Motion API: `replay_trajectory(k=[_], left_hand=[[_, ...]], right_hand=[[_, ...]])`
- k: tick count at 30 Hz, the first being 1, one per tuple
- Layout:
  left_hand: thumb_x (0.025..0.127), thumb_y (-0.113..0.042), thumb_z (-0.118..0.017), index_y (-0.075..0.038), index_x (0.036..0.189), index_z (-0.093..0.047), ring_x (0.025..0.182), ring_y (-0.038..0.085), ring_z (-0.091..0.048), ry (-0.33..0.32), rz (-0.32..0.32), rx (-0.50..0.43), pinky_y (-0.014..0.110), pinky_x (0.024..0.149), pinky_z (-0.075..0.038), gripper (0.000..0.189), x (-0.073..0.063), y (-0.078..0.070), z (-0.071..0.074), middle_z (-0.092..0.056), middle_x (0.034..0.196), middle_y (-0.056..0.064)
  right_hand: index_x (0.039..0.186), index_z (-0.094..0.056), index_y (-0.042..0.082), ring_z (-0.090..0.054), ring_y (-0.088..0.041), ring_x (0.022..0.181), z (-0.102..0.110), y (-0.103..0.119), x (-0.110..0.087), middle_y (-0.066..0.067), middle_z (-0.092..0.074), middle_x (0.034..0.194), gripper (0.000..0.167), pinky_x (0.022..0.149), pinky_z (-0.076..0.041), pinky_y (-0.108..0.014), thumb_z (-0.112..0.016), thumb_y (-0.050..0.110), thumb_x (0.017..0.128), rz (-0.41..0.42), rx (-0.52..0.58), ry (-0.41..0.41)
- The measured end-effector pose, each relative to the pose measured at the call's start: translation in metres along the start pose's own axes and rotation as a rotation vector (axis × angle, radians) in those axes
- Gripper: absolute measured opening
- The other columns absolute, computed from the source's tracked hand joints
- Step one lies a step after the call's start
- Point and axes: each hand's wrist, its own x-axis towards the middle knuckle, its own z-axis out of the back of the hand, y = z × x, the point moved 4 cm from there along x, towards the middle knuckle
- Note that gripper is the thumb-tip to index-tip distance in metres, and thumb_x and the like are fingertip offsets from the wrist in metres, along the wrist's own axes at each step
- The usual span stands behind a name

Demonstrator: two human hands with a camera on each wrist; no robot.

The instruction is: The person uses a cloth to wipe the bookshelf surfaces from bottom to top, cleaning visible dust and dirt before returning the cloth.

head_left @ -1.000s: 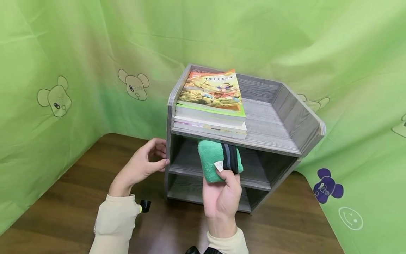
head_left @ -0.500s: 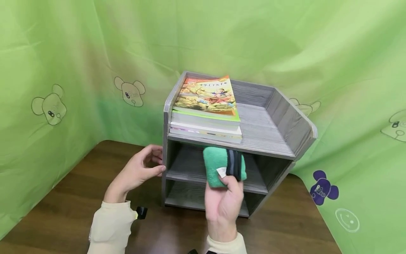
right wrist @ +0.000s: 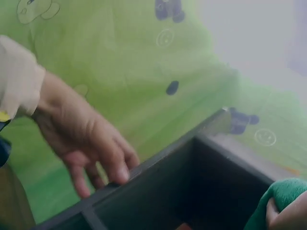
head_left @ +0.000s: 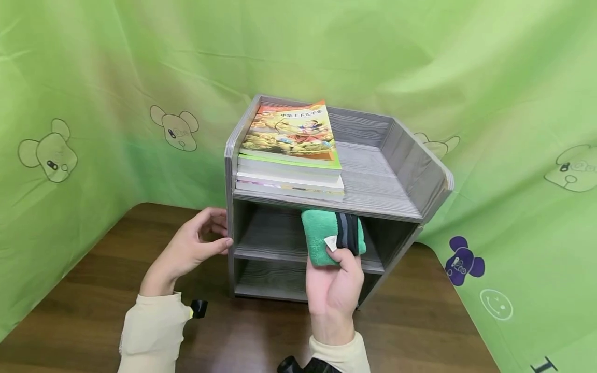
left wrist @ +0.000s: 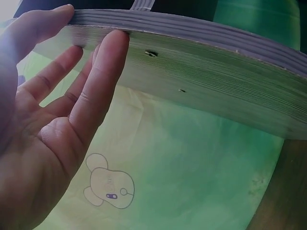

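Observation:
My right hand point(head_left: 336, 285) pinches a folded green towel point(head_left: 322, 235) with dark stripes and a small white label, the thumb lying over its front. The towel is in front of the upper opening of a grey wood-grain shelf unit point(head_left: 378, 166), just below the top board's front edge. In the right wrist view only part of the towel point(right wrist: 285, 191) shows at the lower right. My left hand point(head_left: 191, 248) touches the unit's left side panel. In the left wrist view, its thumb and fingertips point(left wrist: 117, 40) rest at the panel's front edge and outer face.
A stack of books point(head_left: 291, 142) lies on the left part of the unit's top, between raised side boards. Below the upper opening is a second, lower compartment point(head_left: 270, 280). The unit stands on a brown wooden table point(head_left: 420, 321). Green printed curtain point(head_left: 116, 62) hangs behind and at both sides.
The towel, pinched in my right hand, has moved right relative to the shelf unit. My left hand stays at the side panel. The whole head view has shifted, with the unit now further left.

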Motion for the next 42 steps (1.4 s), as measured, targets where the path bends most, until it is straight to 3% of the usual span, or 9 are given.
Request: replay_trajectory(k=[6, 8, 15, 20, 22, 26, 29, 36, 42], left_hand=[[0.088, 0.002, -0.074, 0.002, 0.132, -0.053, 0.095, 0.024, -0.061, 0.005, 0.000, -0.003, 0.038, 0.073, -0.059, 0.048, 0.000, 0.001, -0.002, -0.058, 0.111, 0.018], [0.088, 0.002, -0.073, 0.002, 0.132, -0.053, 0.095, 0.024, -0.061, 0.006, 0.001, -0.009, 0.038, 0.073, -0.059, 0.048, 0.000, 0.002, -0.002, -0.058, 0.111, 0.019], [0.089, 0.003, -0.072, 0.003, 0.132, -0.052, 0.095, 0.023, -0.061, 0.011, -0.008, -0.019, 0.039, 0.072, -0.059, 0.048, 0.002, 0.000, -0.001, -0.057, 0.111, 0.020], [0.089, 0.003, -0.072, 0.003, 0.132, -0.053, 0.096, 0.023, -0.062, 0.012, -0.001, -0.035, 0.039, 0.073, -0.059, 0.047, 0.002, 0.001, -0.003, -0.057, 0.112, 0.020], [0.089, 0.003, -0.072, 0.003, 0.132, -0.053, 0.096, 0.023, -0.061, 0.013, 0.001, -0.035, 0.040, 0.073, -0.059, 0.047, 0.001, 0.002, -0.002, -0.057, 0.113, 0.021], [0.089, 0.005, -0.072, 0.004, 0.131, -0.053, 0.095, 0.023, -0.061, 0.013, -0.006, -0.036, 0.040, 0.072, -0.059, 0.047, 0.001, 0.001, -0.002, -0.057, 0.111, 0.021], [0.089, 0.005, -0.072, 0.004, 0.131, -0.052, 0.095, 0.023, -0.062, 0.014, -0.012, -0.041, 0.040, 0.072, -0.060, 0.047, 0.002, 0.001, -0.002, -0.057, 0.111, 0.022], [0.089, 0.005, -0.071, 0.005, 0.132, -0.051, 0.094, 0.023, -0.063, 0.024, -0.008, -0.057, 0.041, 0.072, -0.060, 0.047, 0.001, 0.003, -0.003, -0.057, 0.111, 0.022], [0.088, 0.006, -0.071, 0.005, 0.130, -0.053, 0.094, 0.022, -0.061, 0.004, -0.034, -0.032, 0.040, 0.071, -0.060, 0.046, 0.001, 0.001, 0.000, -0.058, 0.111, 0.019]], right_hand=[[0.134, -0.037, 0.000, -0.044, -0.024, 0.126, 0.002, 0.003, 0.028, -0.012, -0.042, 0.138, 0.064, 0.112, -0.034, -0.038, -0.018, -0.017, 0.076, -0.014, -0.037, 0.011], [0.137, -0.035, 0.001, -0.040, -0.024, 0.132, 0.004, 0.006, 0.034, -0.011, -0.040, 0.143, 0.067, 0.114, -0.032, -0.038, -0.017, -0.017, 0.075, -0.016, -0.035, 0.015], [0.137, -0.042, -0.002, -0.047, -0.027, 0.123, 0.005, 0.032, 0.015, -0.014, -0.046, 0.142, 0.071, 0.110, -0.037, -0.041, -0.022, -0.022, 0.072, 0.025, 0.029, -0.025], [0.127, -0.040, -0.001, -0.045, -0.024, 0.119, 0.006, 0.037, 0.037, -0.012, -0.044, 0.132, 0.059, 0.109, -0.038, -0.039, -0.017, -0.018, 0.075, 0.003, -0.019, 0.012], [0.130, -0.038, -0.001, -0.045, -0.024, 0.124, 0.007, 0.038, 0.041, -0.012, -0.043, 0.135, 0.060, 0.111, -0.035, -0.039, -0.015, -0.017, 0.077, 0.003, -0.042, 0.024], [0.139, -0.038, -0.001, -0.045, -0.027, 0.129, 0.011, 0.048, 0.029, -0.014, -0.043, 0.144, 0.069, 0.111, -0.036, -0.042, -0.021, -0.021, 0.075, 0.055, -0.037, -0.009], [0.138, -0.040, -0.003, -0.047, -0.029, 0.123, 0.012, 0.057, 0.022, -0.016, -0.045, 0.142, 0.070, 0.106, -0.041, -0.042, -0.027, -0.024, 0.072, 0.098, -0.009, -0.027], [0.139, -0.038, -0.002, -0.046, -0.025, 0.123, 0.014, 0.062, 0.048, -0.013, -0.045, 0.137, 0.068, 0.110, -0.036, -0.039, -0.014, -0.019, 0.078, 0.075, -0.041, 0.018], [0.142, -0.037, -0.005, -0.047, -0.029, 0.124, 0.016, 0.073, 0.032, -0.018, -0.045, 0.142, 0.073, 0.110, -0.038, -0.042, -0.025, -0.026, 0.073, 0.135, 0.000, 0.021]])
